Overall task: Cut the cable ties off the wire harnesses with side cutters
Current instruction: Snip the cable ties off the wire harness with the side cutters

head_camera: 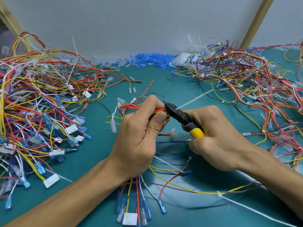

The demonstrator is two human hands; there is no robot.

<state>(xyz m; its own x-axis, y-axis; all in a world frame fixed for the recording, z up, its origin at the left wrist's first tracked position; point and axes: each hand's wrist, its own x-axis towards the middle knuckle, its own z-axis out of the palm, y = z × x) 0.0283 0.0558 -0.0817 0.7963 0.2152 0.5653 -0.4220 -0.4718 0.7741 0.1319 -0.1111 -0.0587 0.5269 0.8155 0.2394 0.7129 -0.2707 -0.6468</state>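
My left hand (141,135) grips a wire harness (131,107) of red, orange and yellow wires above the green mat, fingers and thumb curled round the bundle. My right hand (218,141) holds side cutters (182,118) with dark jaws and yellow handles. The jaws sit against the bundle right beside my left fingertips. A white cable tie (195,99) has its tail sticking up and to the right from the jaws. The harness's loose ends with blue terminals and a white connector (130,218) hang below my left wrist.
A big tangle of harnesses (37,102) covers the left of the mat, another pile (252,89) the right. Blue and clear terminal sleeves (147,60) lie along the white back wall. A second white cable tie (237,202) on a yellow wire lies at lower right.
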